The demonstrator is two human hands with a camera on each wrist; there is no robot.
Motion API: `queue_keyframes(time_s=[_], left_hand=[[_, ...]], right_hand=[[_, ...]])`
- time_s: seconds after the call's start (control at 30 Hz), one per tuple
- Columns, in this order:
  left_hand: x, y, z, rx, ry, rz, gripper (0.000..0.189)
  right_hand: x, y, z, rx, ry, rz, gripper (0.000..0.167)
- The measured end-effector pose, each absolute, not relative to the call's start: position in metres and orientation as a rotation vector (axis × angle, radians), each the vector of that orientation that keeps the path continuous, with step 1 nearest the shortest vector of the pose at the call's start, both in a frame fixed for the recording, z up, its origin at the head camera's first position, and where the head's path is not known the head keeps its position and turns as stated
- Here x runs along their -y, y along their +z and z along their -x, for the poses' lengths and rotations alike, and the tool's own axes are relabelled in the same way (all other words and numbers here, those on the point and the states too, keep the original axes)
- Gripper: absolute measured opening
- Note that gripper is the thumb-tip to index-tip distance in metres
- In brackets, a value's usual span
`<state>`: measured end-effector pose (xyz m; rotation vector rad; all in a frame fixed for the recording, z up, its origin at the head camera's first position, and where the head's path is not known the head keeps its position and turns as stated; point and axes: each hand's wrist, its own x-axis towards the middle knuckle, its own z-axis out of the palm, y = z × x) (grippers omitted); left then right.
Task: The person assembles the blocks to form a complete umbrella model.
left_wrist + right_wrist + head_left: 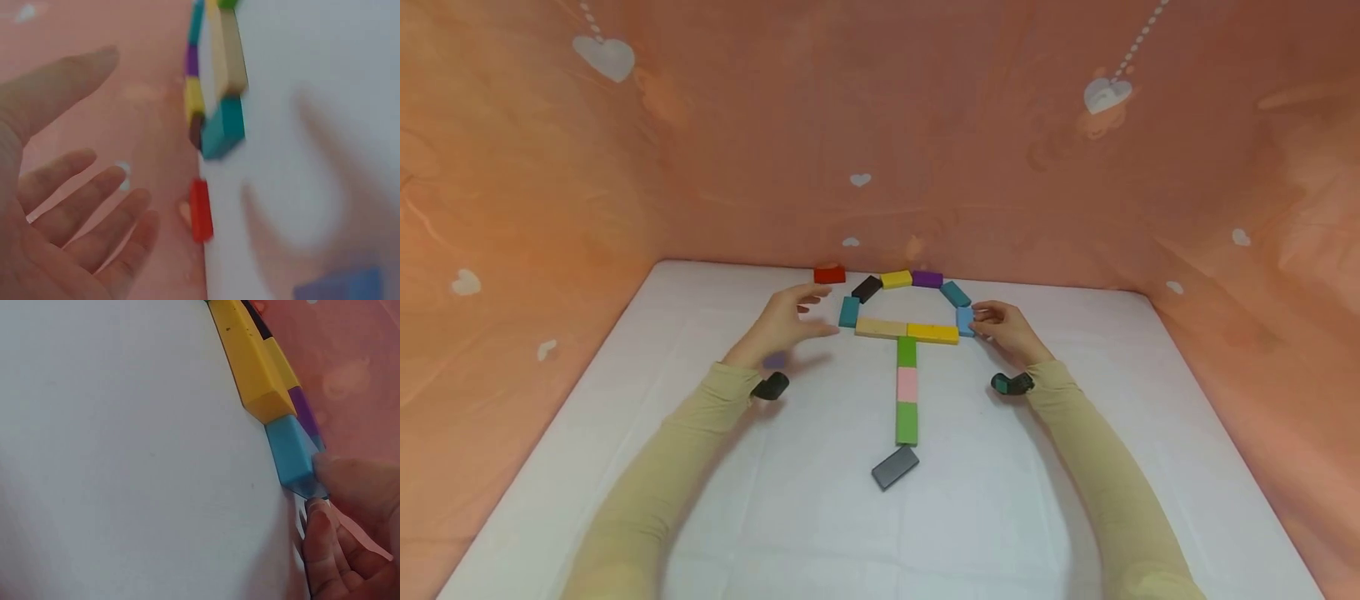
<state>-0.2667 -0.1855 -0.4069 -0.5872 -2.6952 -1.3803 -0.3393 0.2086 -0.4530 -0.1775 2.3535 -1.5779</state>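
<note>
My right hand (pixel 1006 330) is at the outer end of a light blue block (pixel 294 453), thumb and fingertips pinching its edge. That block sits against the end of a yellow block (pixel 253 362). My left hand (pixel 784 323) hovers with fingers spread and nothing in them, left of a teal block (pixel 849 312). Dark brown (pixel 867 289), yellow (pixel 896 279), purple (pixel 927 279) and teal blocks (pixel 956 293) curve over a straight row of a beige block (pixel 882 327) and the yellow one. A green (pixel 907 352), pink (pixel 907 385) and green block (pixel 907 423) form a stem below.
A grey block (pixel 895 468) lies slanted at the stem's lower end. The red block (pixel 830 275) lies near the back edge, and a bluish-purple block (pixel 775 360) is partly hidden by my left wrist. A peach curtain (pixel 880 125) stands behind the white table (pixel 1000 500).
</note>
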Motion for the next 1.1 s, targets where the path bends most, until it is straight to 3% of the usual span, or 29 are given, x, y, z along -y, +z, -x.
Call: queue_keyframes(time_s=[0.3, 0.57, 1.1], left_hand=[[0.207, -0.414, 0.314, 2.796, -1.431, 0.370, 0.067], [0.211, -0.418, 0.340, 2.766, -1.757, 0.097, 0.067], [0.208, -0.433, 0.370, 2.916, -1.508, 0.100, 0.065]], right_hand=[[-0.206, -0.450, 0.338, -2.410, -1.518, 0.214, 0.043], [-0.206, -0.448, 0.338, -2.392, -1.518, 0.195, 0.044], [-0.206, -0.445, 0.335, -2.396, -1.523, 0.210, 0.044]])
